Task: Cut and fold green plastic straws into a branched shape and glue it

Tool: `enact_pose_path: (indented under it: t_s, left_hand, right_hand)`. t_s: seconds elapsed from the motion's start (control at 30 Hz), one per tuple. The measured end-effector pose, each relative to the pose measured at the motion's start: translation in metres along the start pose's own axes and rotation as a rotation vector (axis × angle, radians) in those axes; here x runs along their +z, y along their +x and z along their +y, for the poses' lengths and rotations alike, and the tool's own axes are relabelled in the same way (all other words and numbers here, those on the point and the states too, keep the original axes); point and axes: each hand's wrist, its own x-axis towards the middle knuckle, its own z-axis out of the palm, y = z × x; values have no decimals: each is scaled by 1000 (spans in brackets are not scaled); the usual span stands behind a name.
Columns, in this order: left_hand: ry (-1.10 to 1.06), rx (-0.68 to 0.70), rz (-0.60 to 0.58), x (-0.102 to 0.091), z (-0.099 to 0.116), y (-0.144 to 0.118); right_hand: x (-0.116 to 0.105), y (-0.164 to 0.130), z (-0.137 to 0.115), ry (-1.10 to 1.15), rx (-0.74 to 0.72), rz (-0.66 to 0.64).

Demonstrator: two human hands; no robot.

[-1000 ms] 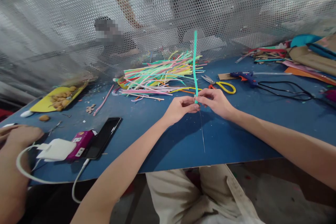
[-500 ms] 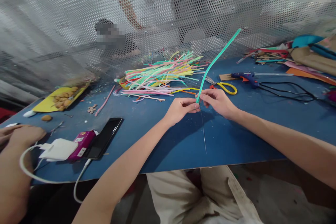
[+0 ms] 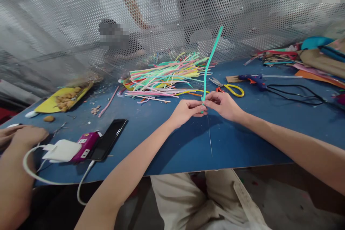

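Note:
My left hand (image 3: pixel 188 111) pinches the lower end of a teal pipe cleaner (image 3: pixel 207 68) above the blue table. Against it from the right, my right hand (image 3: pixel 221 105) has its thumb and fingers closed on the same pipe cleaner. The long part rises almost upright with a slight bend, and a short stub shows at the fingers. A thin wire (image 3: pixel 209 136) hangs below the hands. Beyond them lies a heap of pastel pipe cleaners (image 3: pixel 167 75). Scissors with yellow and red handles (image 3: pixel 234 90) rest just behind my right hand.
A blue glue gun (image 3: pixel 253 80) with a looped black cord lies at right. To the left are a phone (image 3: pixel 110 139), a purple power strip (image 3: pixel 85 146) with a white charger, and a yellow tray (image 3: pixel 44 105). Another person's hand (image 3: pixel 29 135) rests at far left. A perforated metal screen (image 3: pixel 161 18) stands behind.
The pipe cleaner's free end has swung left, from a rightward slant to nearly upright. A short stub now shows by the fingers. Both hands stay in about the same place.

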Motion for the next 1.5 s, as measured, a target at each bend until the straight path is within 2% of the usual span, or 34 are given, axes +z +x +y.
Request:
enact_pose_path:
  t_s: [0.2,0.27,0.37,0.43,0.5,0.57,0.7,0.87,0.97,1.07,1.13,1.23,1.33,1.4,1.5]
  left_hand:
    - [30,5,27,-2,-1,2]
    - [53,23,76,-4,-1,4]
    - [111,47,167,-13,-1,7]
    - [147,53,218,-20,0,10]
    - [170,56,266,-27,0,12]
    - [165,59,309,-33,-1,15]
    - [84,60,345,-40,-3,18]
    - [77,64,344,-45,-4,19]
    - [86,89,345,-48,-4,19]
    - [91,114,348,-49,-2,19]
    - [87,150,364,-50,0,19]
    - [28,228,425,-52,3,19]
    - [-77,275,480,-52,3,19]
    - [-117,291,474,-51,3,19]
    - [-122,323,448,-48,4,18]
  right_hand:
    - [1,-2,-3,-127,-63,-3]
    - [-9,3,2,-305,-118,-9]
    - [-38,16,24,-673,-149,9]
    - [-61,26,42,-853,-57,63]
    - [-82,33,56,-967,70,60]
    - [-94,39,62,-1036,180,-30]
    - [-96,42,53,-1149,300,-193]
    - [-93,43,40,-1236,337,-218]
    - [-100,46,39,-1260,418,-248]
    - [-105,46,36,-1237,449,-203]
    - [-104,43,31,-1155,400,-102]
    - [-95,35,19,-901,256,40]
    - [-82,27,7,-704,128,-71]
    - [-71,24,2,-668,112,-167]
    - [-57,17,-4,-684,124,-236]
